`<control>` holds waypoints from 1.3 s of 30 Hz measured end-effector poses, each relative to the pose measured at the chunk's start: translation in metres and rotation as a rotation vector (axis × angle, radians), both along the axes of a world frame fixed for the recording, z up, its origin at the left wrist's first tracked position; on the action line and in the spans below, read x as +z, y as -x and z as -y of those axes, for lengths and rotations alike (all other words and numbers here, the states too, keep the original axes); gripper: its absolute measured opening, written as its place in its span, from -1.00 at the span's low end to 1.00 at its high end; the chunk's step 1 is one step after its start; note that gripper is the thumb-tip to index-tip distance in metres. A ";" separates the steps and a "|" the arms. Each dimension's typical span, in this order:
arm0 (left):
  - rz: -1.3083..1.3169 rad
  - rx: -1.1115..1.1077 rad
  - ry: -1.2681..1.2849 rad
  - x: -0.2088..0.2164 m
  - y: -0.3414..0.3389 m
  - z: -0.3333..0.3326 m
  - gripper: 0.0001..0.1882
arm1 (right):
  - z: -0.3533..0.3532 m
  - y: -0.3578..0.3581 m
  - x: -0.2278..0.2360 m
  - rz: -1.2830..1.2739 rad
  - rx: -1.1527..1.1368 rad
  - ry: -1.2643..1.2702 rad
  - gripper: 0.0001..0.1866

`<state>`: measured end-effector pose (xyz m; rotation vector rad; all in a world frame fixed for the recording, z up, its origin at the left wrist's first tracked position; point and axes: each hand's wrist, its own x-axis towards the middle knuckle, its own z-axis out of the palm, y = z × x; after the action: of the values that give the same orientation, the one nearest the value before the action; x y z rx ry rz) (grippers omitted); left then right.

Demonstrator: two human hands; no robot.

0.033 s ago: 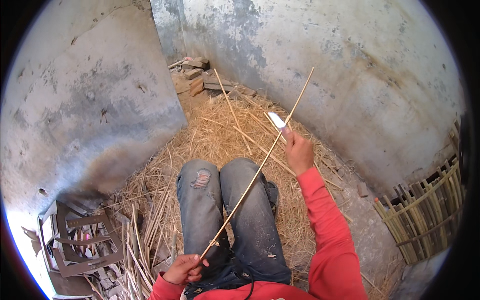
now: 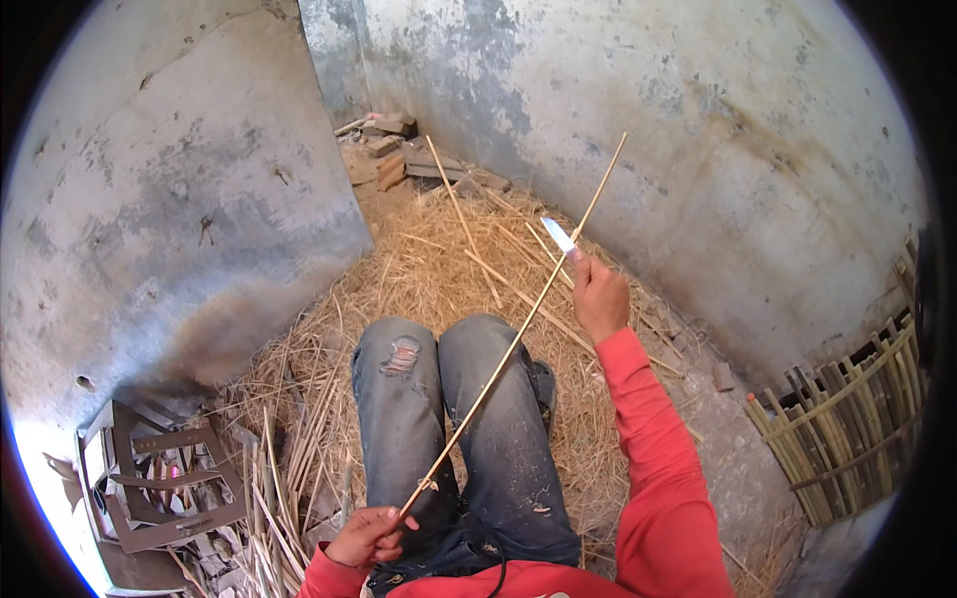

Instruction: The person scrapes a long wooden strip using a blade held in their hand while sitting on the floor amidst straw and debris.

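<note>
Fingers (image 2: 384, 526) on stick (image 2: 513, 344), above straw (image 2: 429, 274)

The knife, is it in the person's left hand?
No, the knife is in the right hand; the left hand holds the thin bamboo strip.

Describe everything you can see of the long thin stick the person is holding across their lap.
The stick is a long, very slender, pale tan strip, seemingly split bamboo or cane, straight and bare. It runs diagonally from lower left to upper right, over the jeans-clad knees. The left hand pinches its near end beside the waist; there it looks slightly frayed. The right hand, raised with a small knife blade, meets it past the midpoint. Its far tip points toward the grey wall, above the straw.
</note>
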<state>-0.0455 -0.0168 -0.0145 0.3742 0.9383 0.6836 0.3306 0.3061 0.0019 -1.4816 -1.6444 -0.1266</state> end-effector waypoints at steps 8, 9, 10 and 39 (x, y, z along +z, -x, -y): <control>0.091 0.068 0.143 0.012 -0.019 0.003 -0.52 | 0.063 0.032 -0.021 0.006 0.235 0.344 -0.46; 0.094 0.066 0.152 0.011 -0.021 0.002 -0.52 | 0.081 0.040 -0.027 0.027 0.301 0.367 -0.47; 0.136 0.089 0.167 0.010 -0.022 0.002 -0.52 | 0.100 0.051 -0.030 0.027 0.303 0.375 -0.47; -0.029 0.131 0.067 -0.003 -0.023 0.000 -0.58 | 0.060 0.036 -0.015 0.063 0.368 0.264 -0.44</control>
<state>-0.0222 -0.0169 -0.0178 0.2661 1.0171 0.7656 0.2942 0.2463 -0.0134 -1.3455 -2.0158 0.2596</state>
